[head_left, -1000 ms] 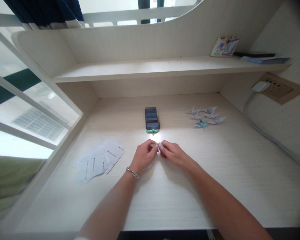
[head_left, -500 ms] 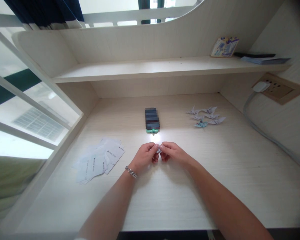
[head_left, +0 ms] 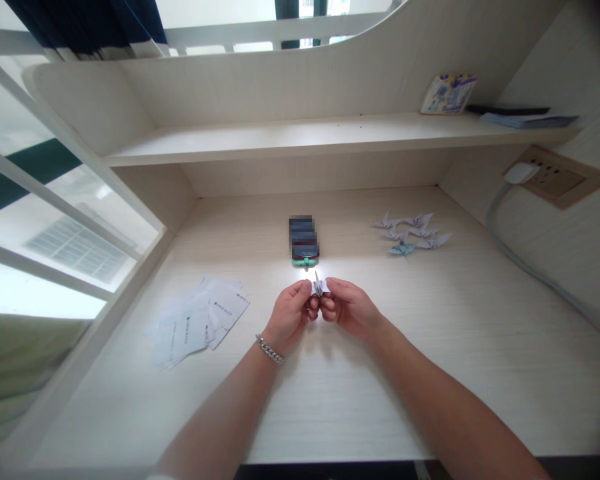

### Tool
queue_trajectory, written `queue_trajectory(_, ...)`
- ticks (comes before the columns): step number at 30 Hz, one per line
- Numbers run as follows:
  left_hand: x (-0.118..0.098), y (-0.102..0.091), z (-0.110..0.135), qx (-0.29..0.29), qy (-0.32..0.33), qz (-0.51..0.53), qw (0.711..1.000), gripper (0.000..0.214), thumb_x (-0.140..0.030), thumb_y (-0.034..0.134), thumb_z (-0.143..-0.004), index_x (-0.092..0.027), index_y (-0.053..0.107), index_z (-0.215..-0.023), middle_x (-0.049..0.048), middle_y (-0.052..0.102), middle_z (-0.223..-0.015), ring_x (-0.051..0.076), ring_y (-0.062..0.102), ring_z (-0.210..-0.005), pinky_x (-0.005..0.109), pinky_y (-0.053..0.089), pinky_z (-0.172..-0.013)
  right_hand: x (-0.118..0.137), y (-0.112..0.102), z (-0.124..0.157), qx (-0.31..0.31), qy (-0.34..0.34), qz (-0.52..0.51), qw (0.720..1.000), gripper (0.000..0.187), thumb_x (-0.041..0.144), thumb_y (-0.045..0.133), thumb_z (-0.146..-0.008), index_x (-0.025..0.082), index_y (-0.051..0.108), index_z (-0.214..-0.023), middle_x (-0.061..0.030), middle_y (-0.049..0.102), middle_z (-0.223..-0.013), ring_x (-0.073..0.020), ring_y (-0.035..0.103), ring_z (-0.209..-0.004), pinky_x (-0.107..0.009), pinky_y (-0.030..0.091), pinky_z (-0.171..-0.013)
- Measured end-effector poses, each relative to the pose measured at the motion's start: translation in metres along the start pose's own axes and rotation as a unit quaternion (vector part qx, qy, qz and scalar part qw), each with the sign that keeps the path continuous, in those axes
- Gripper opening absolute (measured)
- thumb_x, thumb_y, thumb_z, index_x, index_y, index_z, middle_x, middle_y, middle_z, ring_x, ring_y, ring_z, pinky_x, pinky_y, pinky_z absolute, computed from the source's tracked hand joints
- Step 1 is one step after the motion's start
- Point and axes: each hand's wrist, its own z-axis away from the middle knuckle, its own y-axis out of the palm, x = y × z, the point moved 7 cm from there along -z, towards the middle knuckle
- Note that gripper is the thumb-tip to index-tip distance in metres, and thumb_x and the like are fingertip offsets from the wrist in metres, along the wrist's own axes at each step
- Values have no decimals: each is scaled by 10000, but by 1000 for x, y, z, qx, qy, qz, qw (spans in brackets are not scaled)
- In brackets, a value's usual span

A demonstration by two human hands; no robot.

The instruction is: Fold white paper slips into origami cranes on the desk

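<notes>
A small folded paper crane (head_left: pixel 319 287) is held between my two hands, over the middle of the desk. My left hand (head_left: pixel 291 310), with a chain bracelet at the wrist, pinches its left side between thumb and fingers. On the opposite side, my right hand (head_left: pixel 351 307) pinches the right wing. A thin point of the crane sticks up away from me. Several finished paper cranes (head_left: pixel 413 233), one of them bluish, lie in a group at the back right. To the left is a fanned pile of white printed paper sheets (head_left: pixel 190 330).
A phone (head_left: pixel 304 239), its screen blurred out, lies just beyond my hands with a green piece at its near end. A shelf (head_left: pixel 260 137) spans the back. At right, a cable (head_left: pixel 525 263) runs from a wall socket (head_left: pixel 563 177) down onto the desk.
The folded paper was mostly hidden by my fingers; now its wings show spread between my hands. Both hands have turned slightly, with the thumbs farther apart.
</notes>
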Motion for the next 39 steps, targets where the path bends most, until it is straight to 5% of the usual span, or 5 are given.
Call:
queue_trajectory(24,1,0,1,10,14,62,998,321,-424,627,-745,-132,499,-703,-28,490,-550,44,432,-444,170,322,-430,2,6,1,22,-21,-79,996,273,384,556,-801,172,491,-641,34,407,-510,-95,375,-451,-228,315,-453)
queue_trajectory(39,-5,-12,-4,1,26,-141,990,297,-397,590,-774,-126,539,-664,-2,531,-568,59,438,-471,199,307,-457,0,-12,0,-19,13,62,998,223,329,651,-732,132,570,-665,-2,528,-564,-96,480,-477,-208,360,-418)
